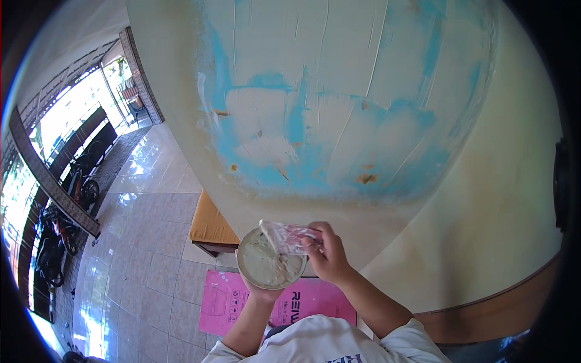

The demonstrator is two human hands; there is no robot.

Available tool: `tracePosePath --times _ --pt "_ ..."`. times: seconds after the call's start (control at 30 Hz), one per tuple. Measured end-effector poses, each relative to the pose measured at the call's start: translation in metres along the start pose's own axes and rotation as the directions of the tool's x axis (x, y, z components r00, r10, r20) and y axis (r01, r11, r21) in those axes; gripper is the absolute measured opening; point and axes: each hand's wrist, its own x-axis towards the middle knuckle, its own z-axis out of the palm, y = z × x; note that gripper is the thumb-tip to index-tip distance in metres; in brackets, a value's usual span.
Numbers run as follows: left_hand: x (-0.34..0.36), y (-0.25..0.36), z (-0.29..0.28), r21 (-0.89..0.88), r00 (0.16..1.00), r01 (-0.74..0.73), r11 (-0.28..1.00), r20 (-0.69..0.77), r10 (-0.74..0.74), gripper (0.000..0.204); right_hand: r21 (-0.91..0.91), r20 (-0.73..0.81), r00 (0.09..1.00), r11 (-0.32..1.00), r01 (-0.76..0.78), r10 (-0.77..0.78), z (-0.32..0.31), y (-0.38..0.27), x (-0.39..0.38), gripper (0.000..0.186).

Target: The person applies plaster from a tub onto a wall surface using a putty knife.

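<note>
My left hand (264,293) supports a round bowl (239,265) from beneath, its fingers mostly hidden under it. Thick off-white paste (266,266) fills the bowl, its surface uneven. My right hand (330,255) is closed round a flat reddish-pink putty scraper (292,238) smeared with white paste. The scraper is tilted over the bowl's far right side, and its broad edge points left with paste along it. Ahead stands a pale wall (387,221) with a blue patch (254,163), partly covered by whitish strokes and spotted with several brown marks.
A bench with an orange-yellow top (212,221) stands against the wall. Flattened pink cardboard (215,308) lies on the tiled floor (139,260) below my arms. Motorbikes (54,242) are parked at the left, by a dark gate (91,130). A brown wooden edge (502,302) curves at lower right.
</note>
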Motion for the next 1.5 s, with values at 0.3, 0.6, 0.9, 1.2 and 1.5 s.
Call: tracePosePath --times 0.3,0.6,0.9,1.2,1.5 --pt "-0.012 0.022 0.001 0.054 0.995 -0.081 0.995 -0.061 0.084 0.071 -0.318 0.186 0.983 0.946 0.058 0.002 -0.029 0.005 0.006 0.017" --pt "-0.024 0.038 -0.003 -0.116 1.000 0.000 0.993 0.018 0.002 0.071 0.141 0.229 0.950 0.959 -0.247 0.211 -0.017 0.008 -0.013 0.022" --pt "-0.018 0.043 0.026 0.021 0.986 0.161 0.987 0.030 -0.162 0.067 -0.404 0.136 0.952 0.862 0.307 -0.275 0.011 -0.036 0.009 0.012" --pt "-0.015 0.074 0.022 0.013 0.985 0.172 0.985 -0.022 -0.172 0.065 -0.511 0.037 0.972 0.831 0.218 -0.232 0.045 -0.046 0.020 0.008" --pt "0.002 0.096 0.027 0.043 0.960 0.167 0.985 0.219 -0.172 0.069 -0.534 -0.016 0.988 0.837 0.119 -0.150 0.063 -0.047 0.039 0.011"
